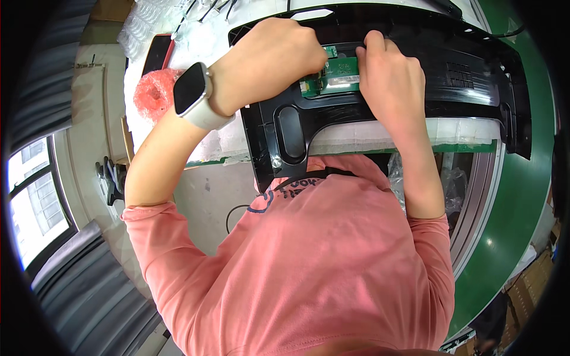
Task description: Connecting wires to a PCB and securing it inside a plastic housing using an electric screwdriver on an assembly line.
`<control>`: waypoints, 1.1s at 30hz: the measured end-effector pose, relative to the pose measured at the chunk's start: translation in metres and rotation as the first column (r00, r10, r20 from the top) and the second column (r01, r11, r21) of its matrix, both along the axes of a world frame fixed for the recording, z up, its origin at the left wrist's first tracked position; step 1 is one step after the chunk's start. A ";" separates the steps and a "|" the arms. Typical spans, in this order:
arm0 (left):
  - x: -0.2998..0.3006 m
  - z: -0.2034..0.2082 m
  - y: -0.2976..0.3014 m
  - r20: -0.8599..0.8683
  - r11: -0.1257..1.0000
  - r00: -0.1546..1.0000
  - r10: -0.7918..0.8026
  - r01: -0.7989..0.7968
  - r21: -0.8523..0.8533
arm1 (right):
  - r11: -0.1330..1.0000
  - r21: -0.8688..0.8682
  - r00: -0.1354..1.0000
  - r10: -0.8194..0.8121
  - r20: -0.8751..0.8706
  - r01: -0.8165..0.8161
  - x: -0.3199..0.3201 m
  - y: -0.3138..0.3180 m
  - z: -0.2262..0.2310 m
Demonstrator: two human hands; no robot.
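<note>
A green circuit board (343,76) with a pale label strip lies in a large black plastic housing (475,53), which has its hollow side up. My left hand (291,47) is closed at the board's left end, its fingertips hidden behind the knuckles. What it pinches cannot be seen. At the board's right edge, my right hand (392,74) has its fingers curled and the thumb side against the board. A smaller green board piece (330,51) shows just beyond, between the two hands.
The housing rests on a white padded worktable (356,133) and overhangs its near edge at the left. Left of it are a roll of pink bubble wrap (154,95), a dark flat device with a red edge (157,54) and clear plastic packaging (139,29). A green surface (510,237) runs along the right.
</note>
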State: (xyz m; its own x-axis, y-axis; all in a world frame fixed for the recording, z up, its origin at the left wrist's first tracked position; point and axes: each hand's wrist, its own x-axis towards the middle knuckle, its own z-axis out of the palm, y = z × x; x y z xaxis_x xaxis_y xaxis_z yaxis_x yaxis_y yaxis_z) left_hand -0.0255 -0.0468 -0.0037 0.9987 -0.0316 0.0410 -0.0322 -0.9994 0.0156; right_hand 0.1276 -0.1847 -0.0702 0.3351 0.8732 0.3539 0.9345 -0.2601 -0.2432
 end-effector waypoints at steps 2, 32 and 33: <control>0.000 -0.001 0.001 0.010 0.999 1.000 -0.024 0.024 0.022 | 1.000 0.006 0.999 -0.005 0.037 0.004 -0.002 0.001 0.000; 0.002 0.028 0.027 -0.428 0.426 0.882 0.198 -0.470 -0.773 | 0.862 0.268 0.894 0.447 -0.004 -0.430 -0.012 0.008 0.059; 0.002 0.030 0.025 -0.423 0.417 0.884 0.198 -0.466 -0.780 | 0.888 0.186 0.908 0.408 0.101 -0.420 -0.010 0.010 0.057</control>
